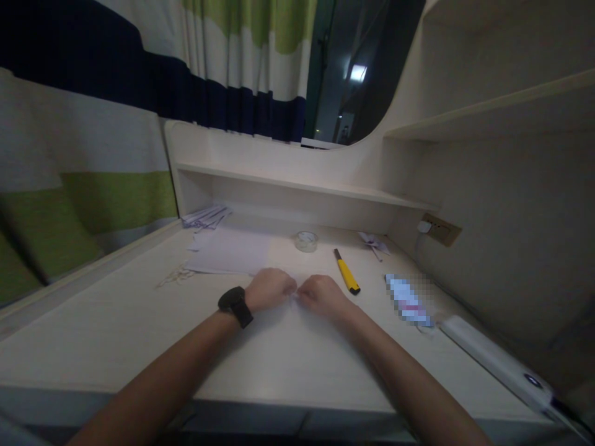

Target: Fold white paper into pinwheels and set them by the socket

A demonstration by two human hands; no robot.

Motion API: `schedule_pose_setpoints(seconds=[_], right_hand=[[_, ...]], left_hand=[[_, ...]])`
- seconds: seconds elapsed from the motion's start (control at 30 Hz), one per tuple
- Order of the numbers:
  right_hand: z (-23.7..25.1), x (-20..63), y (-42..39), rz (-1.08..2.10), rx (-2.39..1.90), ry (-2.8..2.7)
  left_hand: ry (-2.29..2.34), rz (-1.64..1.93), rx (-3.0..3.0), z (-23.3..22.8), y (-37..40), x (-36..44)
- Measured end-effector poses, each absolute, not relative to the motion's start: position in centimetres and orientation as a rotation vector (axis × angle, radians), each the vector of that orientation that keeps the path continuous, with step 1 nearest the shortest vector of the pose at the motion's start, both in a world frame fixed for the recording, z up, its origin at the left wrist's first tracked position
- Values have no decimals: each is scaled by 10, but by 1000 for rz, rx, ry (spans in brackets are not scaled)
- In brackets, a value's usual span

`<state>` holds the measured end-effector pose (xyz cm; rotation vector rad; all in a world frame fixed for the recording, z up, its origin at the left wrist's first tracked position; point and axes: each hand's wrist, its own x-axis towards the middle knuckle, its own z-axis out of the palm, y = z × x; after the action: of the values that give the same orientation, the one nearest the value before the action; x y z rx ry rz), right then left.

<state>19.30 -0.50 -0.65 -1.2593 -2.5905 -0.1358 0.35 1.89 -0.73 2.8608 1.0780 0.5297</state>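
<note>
Head view shows your left hand (269, 289) and right hand (321, 295) knuckle to knuckle at the middle of the table (116, 328), fingers curled together on a small pale scrap (294, 297), too dim to make out. A dark watch (236, 305) sits on your left wrist. Paper sheets (230, 251), a tape roll (306, 241) and a yellow cutter (347, 273) lie beyond.

Table (116, 334): pale wood-grain laminate, matt, smooth. Paper sheets (232, 253): thin, white, matt. Tape roll (306, 241): clear plastic, glossy. Utility knife (347, 273): yellow plastic body, slight sheen. Power bank (493, 359): white plastic, smooth, satin. Curtain (223, 74): striped cloth, soft folds. Watch (237, 305) on left wrist: black, matt strap.
</note>
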Motion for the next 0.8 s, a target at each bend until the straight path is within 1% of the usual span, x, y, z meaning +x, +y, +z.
schedule_pose_setpoints(seconds=[0.23, 0.37, 0.47, 0.6, 0.8], right_hand=[[7, 208, -3, 131, -1330, -2500], [7, 213, -1, 180, -1336, -2353], [2, 209, 0, 222, -1300, -2290], [-6, 201, 0, 252, -1294, -2352], [-7, 204, 1, 324, -1286, -2432]], left_hand=[[1229, 538, 2867, -1, 19, 0], [1306, 556, 2845, 0, 23, -2], [1211, 592, 2837, -1, 23, 1], [1099, 629, 2883, -1, 17, 7], [1161, 534, 2895, -1, 16, 5]])
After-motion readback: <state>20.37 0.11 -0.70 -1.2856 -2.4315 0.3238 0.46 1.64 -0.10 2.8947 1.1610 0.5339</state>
